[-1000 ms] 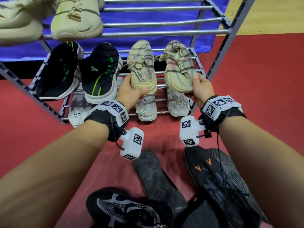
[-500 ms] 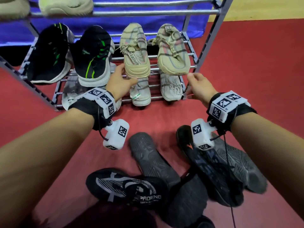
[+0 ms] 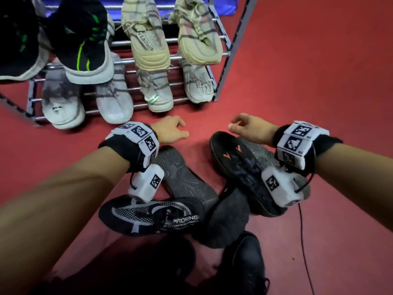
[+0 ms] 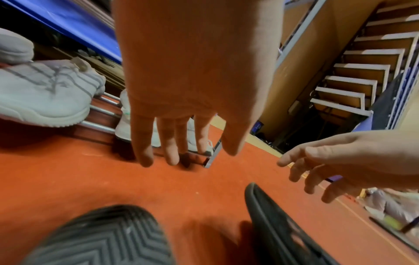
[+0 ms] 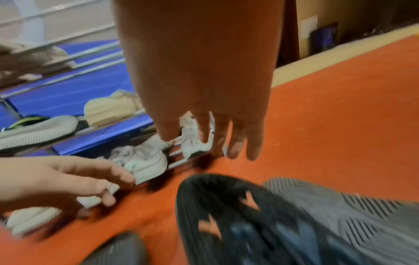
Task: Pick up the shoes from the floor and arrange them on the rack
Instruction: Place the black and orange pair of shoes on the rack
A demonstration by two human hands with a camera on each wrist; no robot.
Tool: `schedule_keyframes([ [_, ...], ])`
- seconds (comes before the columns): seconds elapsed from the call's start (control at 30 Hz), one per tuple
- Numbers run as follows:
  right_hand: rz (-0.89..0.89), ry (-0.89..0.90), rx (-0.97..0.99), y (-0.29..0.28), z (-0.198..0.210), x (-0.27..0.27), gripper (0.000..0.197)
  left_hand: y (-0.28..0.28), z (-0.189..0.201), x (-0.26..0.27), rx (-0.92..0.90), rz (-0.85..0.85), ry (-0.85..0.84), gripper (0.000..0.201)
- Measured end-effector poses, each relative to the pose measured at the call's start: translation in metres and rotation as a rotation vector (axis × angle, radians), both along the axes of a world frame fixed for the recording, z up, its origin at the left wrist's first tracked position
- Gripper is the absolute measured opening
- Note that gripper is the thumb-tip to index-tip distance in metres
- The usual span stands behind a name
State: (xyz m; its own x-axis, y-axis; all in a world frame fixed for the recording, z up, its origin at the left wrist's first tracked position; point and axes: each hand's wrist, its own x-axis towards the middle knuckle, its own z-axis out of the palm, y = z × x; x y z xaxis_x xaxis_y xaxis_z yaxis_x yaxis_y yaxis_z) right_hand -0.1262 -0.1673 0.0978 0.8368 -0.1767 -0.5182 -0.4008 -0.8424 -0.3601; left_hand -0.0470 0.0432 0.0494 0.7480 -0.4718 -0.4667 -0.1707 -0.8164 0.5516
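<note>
Both hands hover empty with loosely spread fingers in front of the rack (image 3: 231, 50): left hand (image 3: 170, 130), right hand (image 3: 251, 126). Dark shoes (image 3: 240, 167) lie soles-up on the red floor (image 3: 319, 81), nearer than the rack. Only the head view shows beige sneakers (image 3: 148, 43) on the rack; only the left wrist view shows stairs (image 4: 353, 75) beyond it.

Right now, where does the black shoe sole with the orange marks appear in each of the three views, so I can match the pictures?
Head view: the black sole with orange marks lies right of centre, sole up, under the right wrist.
Left wrist view: only its dark curved edge shows, lower right.
Right wrist view: it fills the lower centre, blurred.
Shared landmark: the rack's front corner post on the red floor.
</note>
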Motion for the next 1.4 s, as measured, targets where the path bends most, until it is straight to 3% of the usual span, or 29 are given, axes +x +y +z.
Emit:
schedule_keyframes([
  [0.13,-0.013,0.062,-0.004,0.002,-0.025,-0.02,0.063,0.015,-0.023,-0.009,0.183,-0.058,0.073,0.052],
  [0.3,-0.13,0.068,-0.019,0.013,-0.056,-0.047,0.097,0.035,-0.044,-0.015,0.219,0.105,0.176,0.062],
  [0.53,-0.114,0.034,-0.113,0.016,-0.073,-0.042,0.093,0.047,-0.055,-0.006,0.217,0.169,0.281,0.055],
  [0.63,-0.099,0.073,-0.147,0.021,-0.077,-0.039,0.093,0.052,-0.055,-0.006,0.062,0.216,0.454,0.034],
  [0.7,-0.082,0.092,-0.175,0.024,-0.079,-0.035,0.094,0.055,-0.047,-0.006,-0.038,0.264,0.555,0.033],
  [0.77,-0.084,0.109,-0.187,0.025,-0.08,-0.032,0.094,0.055,-0.035,-0.006,-0.123,0.278,0.536,0.034],
  [0.83,-0.101,0.1,-0.185,0.023,-0.081,-0.029,0.093,0.052,-0.017,-0.007,-0.239,0.273,0.424,0.022],
  [0.93,-0.117,0.103,-0.179,0.019,-0.08,-0.03,0.092,0.042,0.02,-0.012,-0.416,0.188,0.315,0.031],
  [1.07,-0.146,0.128,-0.177,0.012,-0.079,-0.035,0.092,0.041,0.077,-0.008,-0.492,0.051,0.014,0.028],
  [1.17,-0.201,0.157,-0.134,0.007,-0.082,-0.039,0.085,0.046,0.09,-0.016,-0.488,-0.114,-0.201,0.049],
  [1.3,-0.293,0.121,-0.035,-0.003,-0.085,-0.04,0.065,0.055,0.075,-0.045,-0.605,-0.27,-0.053,0.047],
  [1.4,-0.357,0.153,-0.045,-0.011,-0.089,-0.043,0.057,0.063,0.062,-0.05,-0.485,-0.579,0.033,0.056],
])
